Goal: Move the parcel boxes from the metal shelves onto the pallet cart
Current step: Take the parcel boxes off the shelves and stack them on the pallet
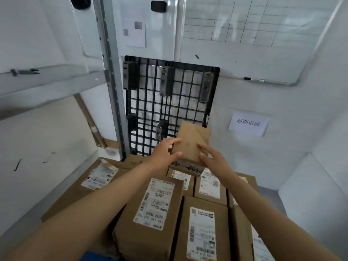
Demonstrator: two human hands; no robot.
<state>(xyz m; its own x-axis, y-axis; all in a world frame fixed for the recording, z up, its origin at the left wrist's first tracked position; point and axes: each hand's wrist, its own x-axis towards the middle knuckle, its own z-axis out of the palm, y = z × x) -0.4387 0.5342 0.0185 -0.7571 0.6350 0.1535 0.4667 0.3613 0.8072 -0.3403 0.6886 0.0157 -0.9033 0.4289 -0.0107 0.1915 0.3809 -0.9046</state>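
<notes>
A small brown parcel box is held tilted above the far end of a stack of parcel boxes. My left hand grips its left side and my right hand presses on its right side. Below lie several brown cardboard boxes with white shipping labels, among them a tall one in the middle, one to its right and a wide flat one on the left. The cart under the boxes is hidden.
A metal shelf with a grey upright post stands on the left. A black plastic pallet leans upright against the white wall behind the stack. A whiteboard and a paper sign hang on the wall.
</notes>
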